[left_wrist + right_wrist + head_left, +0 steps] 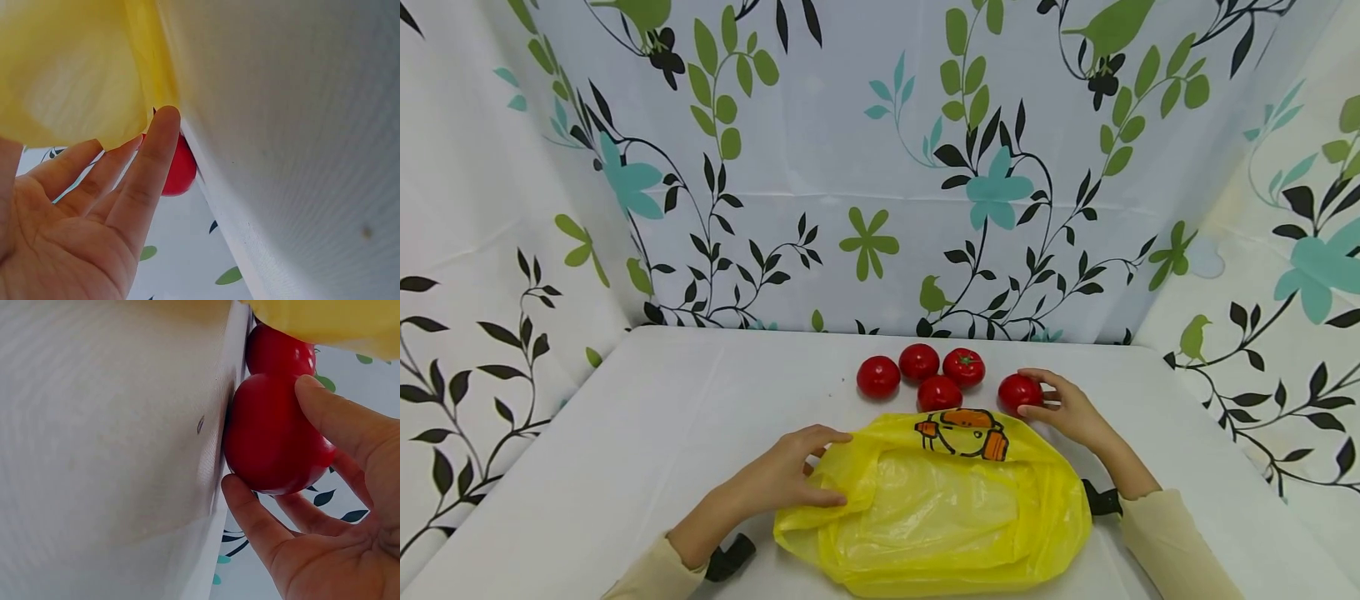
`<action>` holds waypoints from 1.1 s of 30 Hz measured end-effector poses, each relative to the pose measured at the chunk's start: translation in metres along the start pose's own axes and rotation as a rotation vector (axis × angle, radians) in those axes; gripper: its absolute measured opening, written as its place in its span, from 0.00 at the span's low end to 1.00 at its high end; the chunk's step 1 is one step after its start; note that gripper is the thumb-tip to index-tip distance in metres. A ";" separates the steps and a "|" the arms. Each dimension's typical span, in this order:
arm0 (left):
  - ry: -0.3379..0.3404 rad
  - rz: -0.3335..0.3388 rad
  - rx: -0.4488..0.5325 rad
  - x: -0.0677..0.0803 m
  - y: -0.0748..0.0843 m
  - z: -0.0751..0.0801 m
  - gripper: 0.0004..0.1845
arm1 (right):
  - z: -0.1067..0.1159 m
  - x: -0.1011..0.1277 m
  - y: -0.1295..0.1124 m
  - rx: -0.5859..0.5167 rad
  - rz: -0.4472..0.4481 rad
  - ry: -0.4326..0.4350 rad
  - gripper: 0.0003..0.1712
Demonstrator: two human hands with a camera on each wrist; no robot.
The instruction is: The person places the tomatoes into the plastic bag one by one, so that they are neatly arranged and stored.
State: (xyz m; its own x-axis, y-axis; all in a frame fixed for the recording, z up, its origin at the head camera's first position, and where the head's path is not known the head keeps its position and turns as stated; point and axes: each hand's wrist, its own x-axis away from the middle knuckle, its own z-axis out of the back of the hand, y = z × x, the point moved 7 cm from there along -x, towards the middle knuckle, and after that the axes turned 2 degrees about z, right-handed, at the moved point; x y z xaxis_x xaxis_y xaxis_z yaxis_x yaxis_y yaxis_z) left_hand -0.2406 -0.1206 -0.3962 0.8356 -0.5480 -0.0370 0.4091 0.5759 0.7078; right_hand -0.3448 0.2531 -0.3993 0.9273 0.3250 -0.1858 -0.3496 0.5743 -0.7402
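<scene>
A yellow plastic bag (940,508) with an orange and black cartoon print lies on the white table, its near part puffed up. At its left side is my left hand (797,471), fingers fairly straight, with thumb and fingertips touching the plastic. Beyond the bag's far right edge, my right hand (1067,408) holds a red tomato (1019,392) between thumb and fingers. That tomato (272,434) still sits at the table surface in the right wrist view. Several more tomatoes (939,393) stand grouped behind the bag, and the front one is partly hidden by it.
The white tabletop (700,400) spreads around the bag and tomatoes. A patterned curtain (820,167) with leaves, flowers and birds hangs behind the table and along both sides. Black straps (730,557) show at the wrists.
</scene>
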 end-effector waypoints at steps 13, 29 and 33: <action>-0.012 0.003 -0.013 -0.001 0.000 -0.003 0.38 | 0.006 0.002 -0.003 0.054 0.003 0.073 0.34; -0.009 0.024 -0.018 0.001 0.001 -0.002 0.39 | 0.016 0.002 -0.014 0.079 0.022 0.114 0.34; -0.012 0.020 -0.025 0.000 0.001 -0.002 0.40 | 0.018 0.003 -0.014 0.069 0.004 0.119 0.35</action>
State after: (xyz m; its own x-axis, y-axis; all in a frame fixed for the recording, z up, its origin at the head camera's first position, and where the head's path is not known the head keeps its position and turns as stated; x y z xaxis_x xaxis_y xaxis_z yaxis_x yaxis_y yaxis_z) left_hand -0.2395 -0.1191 -0.3974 0.8394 -0.5432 -0.0149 0.4016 0.6017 0.6904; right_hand -0.3395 0.2592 -0.3782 0.9339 0.2384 -0.2665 -0.3576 0.6247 -0.6941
